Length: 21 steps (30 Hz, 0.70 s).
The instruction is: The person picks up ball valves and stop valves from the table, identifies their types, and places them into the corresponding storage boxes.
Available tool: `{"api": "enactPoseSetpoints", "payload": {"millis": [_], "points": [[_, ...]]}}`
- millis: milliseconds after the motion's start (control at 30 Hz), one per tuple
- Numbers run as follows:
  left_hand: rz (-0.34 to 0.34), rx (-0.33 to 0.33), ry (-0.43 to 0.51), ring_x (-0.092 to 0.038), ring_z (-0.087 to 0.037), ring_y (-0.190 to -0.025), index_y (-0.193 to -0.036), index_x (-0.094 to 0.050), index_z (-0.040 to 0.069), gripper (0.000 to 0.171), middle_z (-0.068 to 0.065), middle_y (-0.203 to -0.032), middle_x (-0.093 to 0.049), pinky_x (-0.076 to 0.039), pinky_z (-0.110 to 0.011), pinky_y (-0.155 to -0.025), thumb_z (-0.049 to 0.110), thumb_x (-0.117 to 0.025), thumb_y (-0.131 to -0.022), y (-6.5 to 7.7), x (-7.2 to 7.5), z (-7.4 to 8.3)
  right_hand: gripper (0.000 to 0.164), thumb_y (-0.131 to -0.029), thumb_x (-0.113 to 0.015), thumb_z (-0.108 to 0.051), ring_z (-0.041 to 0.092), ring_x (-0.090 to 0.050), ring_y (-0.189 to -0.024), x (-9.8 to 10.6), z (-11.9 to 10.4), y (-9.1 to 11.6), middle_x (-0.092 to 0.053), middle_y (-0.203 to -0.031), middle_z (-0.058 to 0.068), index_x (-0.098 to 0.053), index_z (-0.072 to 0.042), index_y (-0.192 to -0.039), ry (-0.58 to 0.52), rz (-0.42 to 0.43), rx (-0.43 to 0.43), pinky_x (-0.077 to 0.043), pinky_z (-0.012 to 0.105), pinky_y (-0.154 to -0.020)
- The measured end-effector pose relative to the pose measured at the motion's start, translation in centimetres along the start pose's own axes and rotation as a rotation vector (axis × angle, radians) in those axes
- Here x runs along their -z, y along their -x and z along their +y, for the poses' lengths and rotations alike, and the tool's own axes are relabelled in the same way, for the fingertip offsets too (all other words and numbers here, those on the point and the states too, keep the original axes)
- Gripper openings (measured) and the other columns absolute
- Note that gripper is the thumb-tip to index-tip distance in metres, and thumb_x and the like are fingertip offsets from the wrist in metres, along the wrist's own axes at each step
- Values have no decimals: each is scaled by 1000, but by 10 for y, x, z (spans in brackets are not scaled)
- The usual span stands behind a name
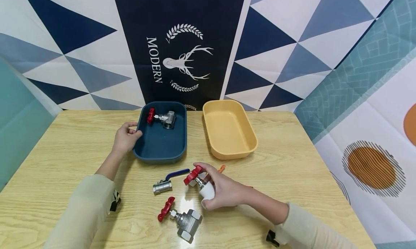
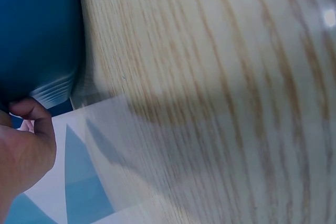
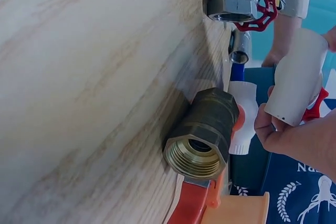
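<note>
My left hand grips the left rim of a dark blue bin, thumb over the edge. Inside that bin lies a steel valve with a red handwheel. My right hand holds a white plastic valve with a red handwheel, raised above the table. In the right wrist view its white body sits between thumb and fingers. Near that hand lie a blue-lever ball valve and a larger steel valve with a red handwheel.
A yellow bin stands right of the blue one. In the right wrist view a brass valve with a red lever lies beside a white valve with orange parts; the right hand mostly hides both in the head view.
</note>
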<state>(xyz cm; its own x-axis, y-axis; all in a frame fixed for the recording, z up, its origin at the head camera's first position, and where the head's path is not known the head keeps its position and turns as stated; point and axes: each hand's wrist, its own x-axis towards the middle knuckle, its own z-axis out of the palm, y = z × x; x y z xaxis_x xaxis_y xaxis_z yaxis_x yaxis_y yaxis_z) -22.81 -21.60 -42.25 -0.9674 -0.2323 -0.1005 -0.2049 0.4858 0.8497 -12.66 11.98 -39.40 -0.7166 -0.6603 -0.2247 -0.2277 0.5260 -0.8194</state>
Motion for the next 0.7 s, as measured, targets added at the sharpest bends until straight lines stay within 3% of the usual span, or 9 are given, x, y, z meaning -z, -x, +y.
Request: {"api": "enactPoseSetpoints", "payload": {"millis": [700], "points": [[-2,6,-8,-43,-17,-77,-132,-46,3,43,-6,-89,-46,-39,-22,-61,16,-52,-92,1,0,2,98,-67,-73,-13,19,-50,-100,12,-3,-8,-49,-118,11,-18,-27,-147,7,38,15,-52,26,-65]]}}
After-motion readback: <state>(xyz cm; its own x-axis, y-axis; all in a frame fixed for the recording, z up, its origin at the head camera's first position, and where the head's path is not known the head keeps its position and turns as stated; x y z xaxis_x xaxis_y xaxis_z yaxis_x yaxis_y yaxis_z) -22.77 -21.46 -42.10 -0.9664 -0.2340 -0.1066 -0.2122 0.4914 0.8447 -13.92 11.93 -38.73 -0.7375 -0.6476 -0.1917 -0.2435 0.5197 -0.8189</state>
